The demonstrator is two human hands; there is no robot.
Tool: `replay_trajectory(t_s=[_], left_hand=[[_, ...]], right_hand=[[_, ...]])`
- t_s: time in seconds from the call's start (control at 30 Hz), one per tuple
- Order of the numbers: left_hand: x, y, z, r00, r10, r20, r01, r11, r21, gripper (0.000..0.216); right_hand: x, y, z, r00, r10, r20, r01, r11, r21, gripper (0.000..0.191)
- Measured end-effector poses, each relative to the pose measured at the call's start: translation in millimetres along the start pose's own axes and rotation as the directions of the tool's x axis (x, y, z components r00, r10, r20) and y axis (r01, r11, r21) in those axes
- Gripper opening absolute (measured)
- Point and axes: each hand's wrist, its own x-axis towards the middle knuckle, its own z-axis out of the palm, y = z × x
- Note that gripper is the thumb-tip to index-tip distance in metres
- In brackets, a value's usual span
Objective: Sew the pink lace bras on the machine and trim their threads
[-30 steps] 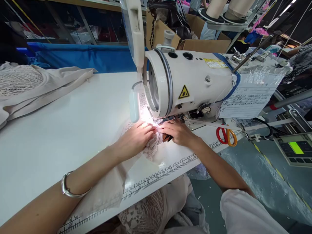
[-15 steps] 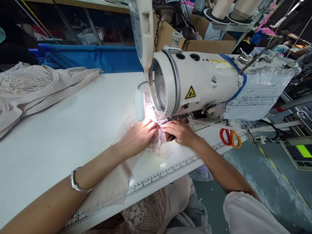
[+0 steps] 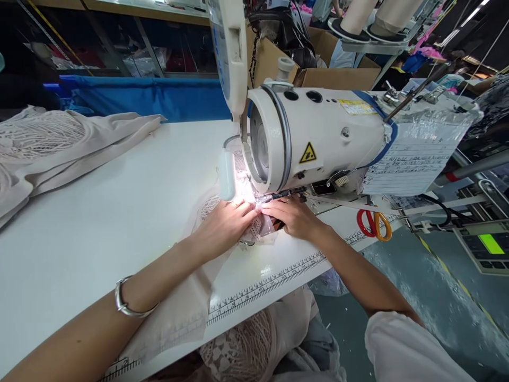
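Observation:
My left hand (image 3: 226, 224) lies on pale pink lace fabric (image 3: 256, 228) under the sewing machine (image 3: 318, 132), its fingers bunched and pressing the cloth close to the lit needle area. From the other side my right hand (image 3: 296, 215) meets it, fingertips pinching the lace's edge. A dark, pointed object (image 3: 278, 224) shows partly beneath the right palm; its kind is hidden. Sheer cloth (image 3: 178, 318) trails from the lace under my left forearm and over the table's front edge. The needle itself is lost in the glare.
Scissors (image 3: 374, 224) with red and orange handles hang at the table's right edge. A beige garment (image 3: 79, 143) lies at the left on the white table (image 3: 159, 185). More lace cloth (image 3: 242, 347) rests on my lap. A control box (image 3: 487, 246) stands at the right.
The lace's lower end has drawn up towards the needle, so less of it hangs below my hands. My left fingers lie flatter and straighter. The camera view has shifted slightly.

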Motion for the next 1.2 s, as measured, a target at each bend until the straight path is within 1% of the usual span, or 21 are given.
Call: replay_trajectory(t_s=[0.1,0.3,0.5,0.57,0.7,0.77,0.9,1.0,1.1,1.2], left_hand=[[0.4,1.4,-0.8,1.000,-0.016,-0.022,0.016,1.000,0.017,0.024],[1.2,2.8,1.0,0.999,0.028,-0.027,-0.025,0.996,0.091,0.024],[2.4,6.1,-1.9,1.000,-0.003,-0.029,0.005,0.995,0.098,0.021],[2.8,7.6,-1.3,0.999,0.035,-0.011,-0.034,0.996,0.086,0.027],[2.8,9.4,2.2,0.982,0.182,0.059,-0.184,0.982,0.033,0.036],[2.7,9.7,3.2,0.977,0.200,0.072,-0.204,0.978,0.043,0.039],[2.1,9.4,4.6,0.979,0.195,0.063,-0.195,0.981,0.000,0.037],[0.9,8.3,5.8,0.984,0.157,0.086,-0.156,0.988,-0.024,0.036],[-0.6,6.5,6.3,0.991,0.110,0.075,-0.110,0.994,-0.006,0.040],[-1.7,4.7,6.9,0.994,0.096,0.046,-0.097,0.995,0.016,0.042]], right_hand=[[-0.5,0.2,0.2,1.000,-0.024,-0.008,0.025,1.000,0.011,0.042],[-1.2,0.7,0.4,1.000,-0.006,-0.004,0.006,1.000,0.017,0.042],[-3.0,2.8,4.2,1.000,-0.011,-0.015,0.012,0.998,0.058,0.042],[-3.4,3.2,5.0,1.000,-0.005,-0.011,0.006,0.997,0.074,0.040],[-3.1,3.7,4.3,1.000,0.015,0.014,-0.016,0.998,0.069,0.035],[-3.0,3.9,4.1,0.999,0.024,0.032,-0.026,0.998,0.060,0.038],[-4.1,3.8,5.3,1.000,0.026,0.012,-0.027,0.996,0.079,0.044],[-5.5,3.1,5.1,0.999,0.030,0.010,-0.031,0.993,0.113,0.034],[-5.9,2.2,2.7,0.999,0.038,0.036,-0.043,0.991,0.126,0.021],[-5.6,2.0,0.7,0.998,0.043,0.039,-0.047,0.991,0.125,0.022]])
